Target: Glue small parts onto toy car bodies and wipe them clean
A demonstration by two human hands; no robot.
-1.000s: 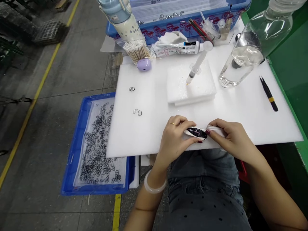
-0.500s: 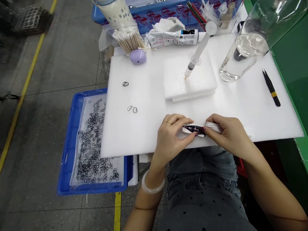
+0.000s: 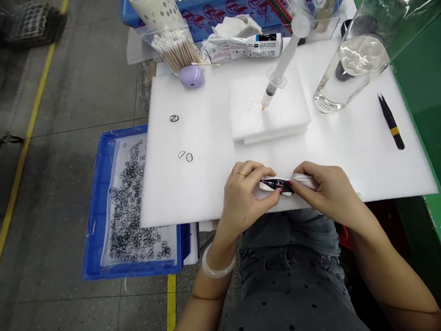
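Observation:
At the near edge of the white foam board point(image 3: 193, 193), both hands hold a slim white piece with a glossy black middle point(image 3: 275, 184); its exact kind is unclear. My left hand point(image 3: 246, 193) pinches its left end between thumb and fingers. At its right end, my right hand point(image 3: 324, 188) grips a white part point(image 3: 306, 181) and has its thumb against the black middle. Whether that white part is a handle or a cloth I cannot tell. Beyond the hands, a syringe point(image 3: 283, 64) stands tilted, tip down, on a white foam block point(image 3: 272, 122).
Several thin black loops point(image 3: 189, 157) lie on the board's left side. A blue tray point(image 3: 93, 225) of similar loops sits lower left. Cotton swabs point(image 3: 177, 48), a purple case point(image 3: 192, 76), a tube point(image 3: 244, 48), a clear bottle of liquid point(image 3: 354, 64) and black tweezers point(image 3: 391, 122) surround the work area.
The view has shifted slightly, so the board and items at the back appear a little further left and higher. Both hands keep the same grip on the black-and-white piece.

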